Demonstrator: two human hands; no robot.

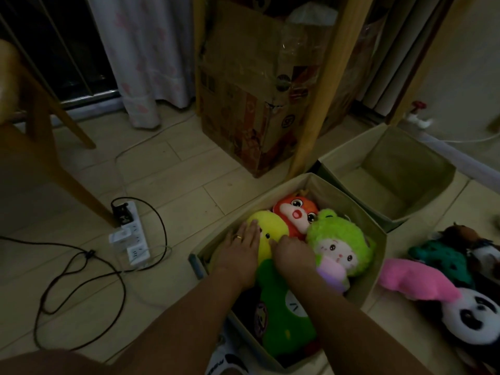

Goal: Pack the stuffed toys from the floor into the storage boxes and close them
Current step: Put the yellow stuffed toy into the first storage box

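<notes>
Dim tiled floor (176, 169) holds 2 fabric boxes side by side. Near box (376, 239) is packed with toys: yellow plush (270, 228), orange plush (295, 212), green-hooded doll (338, 244), dark green plush (284, 315). Left hand (240, 250) lies flat, fingers straight, on the yellow plush. Right hand (295, 255) has fingers curled down among the toys; whether it grips one, I cannot tell. Far box (351, 161) stands open. Panda (470, 318) and pink plush (414, 277) lie on the floor at right.

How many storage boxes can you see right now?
2. The near box, packed with stuffed toys, sits under both hands: left hand, right hand. The far box stands open behind it to the right, with nothing visible inside. Others may lie out of view.
</notes>
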